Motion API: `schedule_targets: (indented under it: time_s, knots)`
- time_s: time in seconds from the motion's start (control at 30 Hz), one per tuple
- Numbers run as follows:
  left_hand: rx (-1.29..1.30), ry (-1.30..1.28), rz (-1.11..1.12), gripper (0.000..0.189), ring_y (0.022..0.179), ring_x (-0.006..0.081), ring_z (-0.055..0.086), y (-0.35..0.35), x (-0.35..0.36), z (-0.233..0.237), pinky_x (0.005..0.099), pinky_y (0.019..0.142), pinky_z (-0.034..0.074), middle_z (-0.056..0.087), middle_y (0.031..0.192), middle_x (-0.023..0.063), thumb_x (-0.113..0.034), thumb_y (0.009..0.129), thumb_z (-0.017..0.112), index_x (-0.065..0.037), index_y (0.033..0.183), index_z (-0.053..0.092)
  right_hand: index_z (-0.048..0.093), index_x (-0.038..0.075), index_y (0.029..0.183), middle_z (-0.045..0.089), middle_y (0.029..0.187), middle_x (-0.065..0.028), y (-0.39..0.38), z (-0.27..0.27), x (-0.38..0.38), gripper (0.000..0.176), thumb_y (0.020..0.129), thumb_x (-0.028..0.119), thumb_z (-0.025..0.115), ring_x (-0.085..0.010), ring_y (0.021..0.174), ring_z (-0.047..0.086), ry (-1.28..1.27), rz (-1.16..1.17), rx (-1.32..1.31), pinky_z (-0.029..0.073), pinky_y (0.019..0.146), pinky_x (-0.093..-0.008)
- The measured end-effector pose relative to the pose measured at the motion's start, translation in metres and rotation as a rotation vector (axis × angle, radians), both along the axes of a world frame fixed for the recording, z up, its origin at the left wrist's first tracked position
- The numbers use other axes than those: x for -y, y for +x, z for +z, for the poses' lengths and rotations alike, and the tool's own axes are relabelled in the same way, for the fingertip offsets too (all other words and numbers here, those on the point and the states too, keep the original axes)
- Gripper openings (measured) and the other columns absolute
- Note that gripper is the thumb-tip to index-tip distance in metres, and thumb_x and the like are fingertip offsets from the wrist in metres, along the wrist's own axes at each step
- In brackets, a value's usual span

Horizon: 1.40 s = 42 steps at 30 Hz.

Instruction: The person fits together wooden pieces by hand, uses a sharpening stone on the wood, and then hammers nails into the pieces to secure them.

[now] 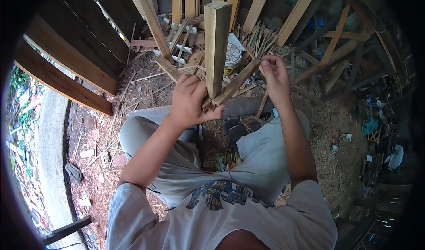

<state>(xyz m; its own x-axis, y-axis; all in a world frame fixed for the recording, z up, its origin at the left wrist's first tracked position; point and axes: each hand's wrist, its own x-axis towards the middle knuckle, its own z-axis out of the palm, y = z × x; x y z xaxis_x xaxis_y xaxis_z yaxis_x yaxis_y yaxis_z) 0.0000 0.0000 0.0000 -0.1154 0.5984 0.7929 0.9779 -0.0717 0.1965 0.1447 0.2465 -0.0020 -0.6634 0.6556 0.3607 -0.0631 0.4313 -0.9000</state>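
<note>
A squared wooden post [215,50] stands upright in front of me. Short wooden legs angle out from its lower end, one leg [237,82] toward the right and another leg [167,68] toward the left. My left hand [189,98] is closed around the wood at the joint, its thumb reaching across below the post. At the far tip of the right-hand leg is my right hand [276,78], fingers curled and thumb pressed in. Whatever that pinch may hold is too small to make out.
A plank [248,108] lies across in front of my knees. Behind the post sits a round tub [232,55] among wood offcuts [261,39]. Boards lean along the back, and a slatted wall [75,42] rises at left. More wooden frames [341,50] are piled at right.
</note>
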Motion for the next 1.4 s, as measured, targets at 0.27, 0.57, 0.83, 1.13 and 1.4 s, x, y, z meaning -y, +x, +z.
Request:
schedule_targets:
  time_s: [0.27, 0.57, 0.83, 1.13, 1.4]
  knots:
    - [0.04, -0.002, -0.03, 0.048, 0.068, 0.0298, 0.052, -0.002, 0.002, -0.002, 0.0403, 0.068, 0.04, 0.055, 0.071, 0.0092, -0.045, 0.072, 0.08, -0.005, 0.093, 0.065, 0.066, 0.006, 0.118, 0.068, 0.112, -0.0043, 0.005, -0.001, -0.014, 0.027, 0.109, 0.029, 0.052, -0.0136, 0.101, 0.063, -0.245, -0.092, 0.041, 0.048, 0.09, -0.0295]
    - [0.432, 0.106, -0.141, 0.038, 0.079, 0.0393, 0.06, -0.005, -0.002, -0.01, 0.044, 0.078, 0.049, 0.063, 0.084, 0.0144, -0.035, 0.076, 0.074, -0.003, 0.094, 0.067, 0.052, 0.007, 0.137, 0.067, 0.123, -0.0107, 0.015, 0.006, 0.005, 0.035, 0.11, 0.029, 0.047, -0.0262, 0.11, 0.067, -0.92, 0.687, -0.058, 0.052, 0.092, -0.0421]
    - [0.932, 0.098, -0.261, 0.059, 0.075, 0.0175, 0.057, -0.011, -0.004, -0.029, 0.0312, 0.07, 0.046, 0.062, 0.085, 0.0084, -0.054, 0.102, 0.051, 0.004, 0.11, 0.062, 0.048, 0.007, 0.129, 0.063, 0.112, -0.0099, 0.013, 0.006, 0.0, 0.034, 0.11, 0.034, 0.047, -0.0214, 0.096, 0.062, -0.79, 0.466, -0.475, 0.051, 0.083, -0.0361]
    - [1.198, -0.144, -0.322, 0.084, 0.078, 0.0096, 0.055, -0.009, -0.008, -0.045, 0.0253, 0.066, 0.043, 0.067, 0.092, 0.0063, -0.071, 0.101, 0.034, 0.003, 0.131, 0.059, 0.049, 0.002, 0.127, 0.061, 0.111, -0.0133, 0.028, 0.014, 0.021, 0.037, 0.095, 0.009, 0.065, -0.023, 0.103, 0.062, 0.228, 0.44, -0.063, 0.049, 0.095, -0.0367]
    - [1.111, -0.136, -0.418, 0.068, 0.07, 0.0149, 0.05, -0.003, -0.011, -0.038, 0.0315, 0.065, 0.042, 0.058, 0.076, 0.0058, -0.054, 0.105, 0.027, 0.004, 0.111, 0.063, 0.067, 0.004, 0.124, 0.07, 0.117, -0.0118, 0.025, 0.031, 0.032, 0.044, 0.083, 0.005, 0.083, -0.0258, 0.109, 0.069, 0.595, 0.475, 0.078, 0.054, 0.094, -0.0366]
